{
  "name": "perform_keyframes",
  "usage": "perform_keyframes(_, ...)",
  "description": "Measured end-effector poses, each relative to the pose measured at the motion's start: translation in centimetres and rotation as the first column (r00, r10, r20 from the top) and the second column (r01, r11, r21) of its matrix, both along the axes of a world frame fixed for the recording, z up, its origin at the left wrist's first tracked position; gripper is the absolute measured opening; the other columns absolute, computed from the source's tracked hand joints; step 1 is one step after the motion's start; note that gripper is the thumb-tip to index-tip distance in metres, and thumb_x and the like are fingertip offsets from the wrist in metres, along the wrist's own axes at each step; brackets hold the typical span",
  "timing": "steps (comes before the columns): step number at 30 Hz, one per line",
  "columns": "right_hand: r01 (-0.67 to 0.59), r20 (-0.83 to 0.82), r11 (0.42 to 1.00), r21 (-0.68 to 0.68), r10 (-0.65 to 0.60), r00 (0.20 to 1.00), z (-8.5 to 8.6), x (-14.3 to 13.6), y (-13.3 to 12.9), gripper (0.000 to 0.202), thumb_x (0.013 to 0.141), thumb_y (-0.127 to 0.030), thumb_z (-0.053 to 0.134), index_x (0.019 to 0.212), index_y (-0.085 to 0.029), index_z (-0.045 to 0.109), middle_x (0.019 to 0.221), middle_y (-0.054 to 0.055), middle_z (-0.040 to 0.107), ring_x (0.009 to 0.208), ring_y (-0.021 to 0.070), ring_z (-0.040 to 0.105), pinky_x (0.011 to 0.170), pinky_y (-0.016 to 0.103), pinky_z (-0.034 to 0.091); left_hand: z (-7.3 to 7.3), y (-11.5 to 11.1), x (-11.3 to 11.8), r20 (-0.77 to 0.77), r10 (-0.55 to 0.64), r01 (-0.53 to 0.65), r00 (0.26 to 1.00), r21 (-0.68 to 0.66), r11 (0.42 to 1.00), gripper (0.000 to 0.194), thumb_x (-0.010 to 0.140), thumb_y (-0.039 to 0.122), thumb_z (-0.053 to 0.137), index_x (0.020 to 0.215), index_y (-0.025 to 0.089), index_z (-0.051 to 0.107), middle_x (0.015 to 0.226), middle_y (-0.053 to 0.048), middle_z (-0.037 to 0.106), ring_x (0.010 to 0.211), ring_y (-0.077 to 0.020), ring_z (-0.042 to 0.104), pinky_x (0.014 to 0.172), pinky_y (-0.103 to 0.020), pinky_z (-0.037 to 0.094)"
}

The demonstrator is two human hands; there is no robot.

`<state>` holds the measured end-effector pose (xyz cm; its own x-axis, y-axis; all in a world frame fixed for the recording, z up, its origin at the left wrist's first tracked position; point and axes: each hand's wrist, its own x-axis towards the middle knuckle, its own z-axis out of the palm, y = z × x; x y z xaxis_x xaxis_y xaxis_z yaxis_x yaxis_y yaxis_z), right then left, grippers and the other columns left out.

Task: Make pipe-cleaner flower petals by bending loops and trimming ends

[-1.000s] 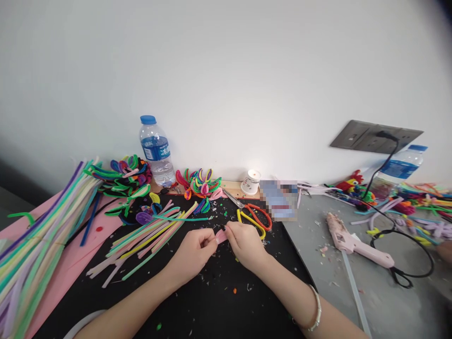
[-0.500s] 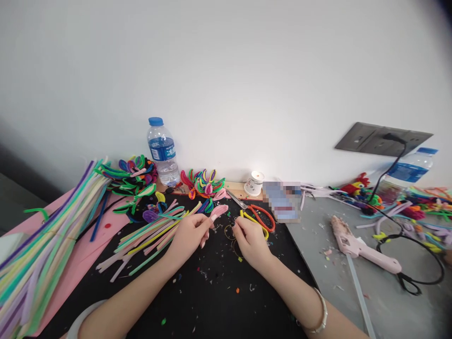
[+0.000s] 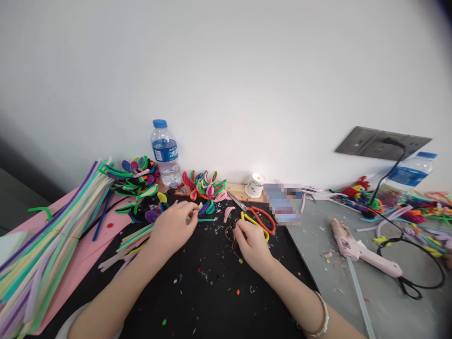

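My left hand [image 3: 175, 226] is over a bunch of pastel pipe cleaners [image 3: 132, 242], its thumb and fingertips drawn together; whatever is between them is too small to make out. On the black mat [image 3: 208, 301], a bent pink pipe-cleaner piece [image 3: 229, 213] lies between my hands. My right hand [image 3: 253, 245] is closed, with fingers curled in beside the yellow handle [image 3: 251, 220] of a tool. What those fingers hold, if anything, is hidden. Orange-handled scissors [image 3: 263, 219] lie just behind it. Looped, multicoloured pipe-cleaner pieces [image 3: 206, 185] are heaped beyond my left fingertips.
A water bottle [image 3: 166, 157] and a white paper cup [image 3: 254, 186] stand by the wall. Long pipe cleaners [image 3: 52, 254] cover the left side. On the grey surface at right rests a pink glue gun [image 3: 367, 254] with a black cord. Small scraps dot the mat.
My left hand has let go of the pink pipe-cleaner piece, which now lies on the mat, and has moved left over the bunch. My right hand has hardly moved.
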<state>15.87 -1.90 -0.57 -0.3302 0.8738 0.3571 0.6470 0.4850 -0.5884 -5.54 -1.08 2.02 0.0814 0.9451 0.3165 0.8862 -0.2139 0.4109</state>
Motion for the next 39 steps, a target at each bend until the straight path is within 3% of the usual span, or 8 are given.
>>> perform_keyframes(3,-0.028,0.002,1.000,-0.007,0.028,1.000,0.0,-0.1,0.0,0.029,0.087,-0.018,0.037,0.060,-0.019,0.027,0.055,-0.004,0.035,0.052,0.0090,0.036,0.052,0.022,0.026,0.9,0.2,-1.4,-0.134,0.109,-0.108,0.985,0.020,0.994,0.022,0.077,0.022,0.044,0.085,0.022,0.064,0.094,-0.003,0.067,0.090,-0.0225,0.057,0.068,-0.028,0.039)
perform_keyframes(11,-0.063,0.000,0.998,-0.026,0.063,0.998,-0.1,0.0,0.2,0.028,0.087,-0.016,0.037,0.060,-0.019,0.029,0.056,-0.004,0.037,0.052,0.0086,0.036,0.052,0.021,0.026,-0.4,0.7,-3.1,-0.229,-0.040,-0.010,0.973,-0.213,0.977,0.024,0.077,0.022,0.046,0.090,0.025,0.066,0.095,-0.004,0.067,0.097,-0.0269,0.055,0.068,-0.031,0.041)
perform_keyframes(19,-0.068,0.015,0.998,-0.018,0.068,0.998,0.0,0.0,0.1,0.029,0.086,-0.016,0.037,0.059,-0.019,0.028,0.055,-0.004,0.036,0.052,0.0086,0.036,0.052,0.022,0.026,-0.2,0.8,-2.4,-0.223,-0.119,0.106,0.968,-0.070,0.992,0.023,0.080,0.023,0.042,0.091,0.018,0.062,0.090,-0.008,0.062,0.090,-0.0240,0.054,0.079,-0.033,0.040)
perform_keyframes(25,-0.064,0.033,0.998,-0.018,0.065,0.997,-0.1,0.0,0.0,0.030,0.086,-0.018,0.037,0.059,-0.019,0.027,0.055,-0.004,0.034,0.051,0.0090,0.034,0.051,0.023,0.025,0.8,0.5,-1.6,-0.242,0.026,-0.029,0.970,-0.006,1.000,0.017,0.079,0.017,0.037,0.073,0.018,0.053,0.079,-0.005,0.058,0.070,-0.0187,0.053,0.065,-0.030,0.038)
perform_keyframes(28,-0.068,0.029,0.997,-0.021,0.069,0.997,-0.1,0.1,0.0,0.030,0.087,-0.018,0.037,0.058,-0.019,0.029,0.055,-0.004,0.035,0.051,0.0092,0.034,0.051,0.023,0.026,1.2,0.3,-1.6,-0.241,0.016,-0.014,0.970,0.011,1.000,0.019,0.080,0.018,0.035,0.067,0.019,0.049,0.074,-0.005,0.058,0.073,-0.0206,0.053,0.065,-0.030,0.037)
perform_keyframes(32,-0.080,0.030,0.997,-0.019,0.080,0.996,-0.1,0.1,0.0,0.029,0.086,-0.018,0.037,0.058,-0.019,0.029,0.055,-0.004,0.035,0.052,0.0095,0.034,0.052,0.023,0.026,1.4,0.2,-1.7,-0.157,-0.020,0.005,0.987,-0.092,0.996,0.021,0.081,0.017,0.032,0.072,0.019,0.051,0.076,-0.004,0.060,0.071,-0.0188,0.054,0.061,-0.028,0.037)
perform_keyframes(36,-0.094,0.025,0.995,-0.023,0.095,0.995,0.0,0.1,0.0,0.028,0.086,-0.017,0.037,0.059,-0.019,0.030,0.056,-0.004,0.036,0.052,0.0095,0.035,0.052,0.023,0.027,0.8,0.4,-1.8,-0.224,-0.030,-0.018,0.974,-0.209,0.978,0.014,0.080,0.026,0.040,0.071,0.020,0.050,0.077,-0.004,0.059,0.070,-0.0201,0.058,0.056,-0.027,0.036)
perform_keyframes(39,-0.101,0.021,0.995,-0.024,0.102,0.995,0.0,0.0,0.0,0.029,0.087,-0.017,0.036,0.058,-0.020,0.030,0.056,-0.004,0.036,0.052,0.0097,0.036,0.053,0.023,0.027,-0.2,0.7,-1.9,-0.250,-0.054,-0.013,0.967,-0.261,0.965,0.012,0.080,0.025,0.042,0.073,0.020,0.051,0.086,-0.008,0.061,0.092,-0.0255,0.059,0.061,-0.027,0.040)
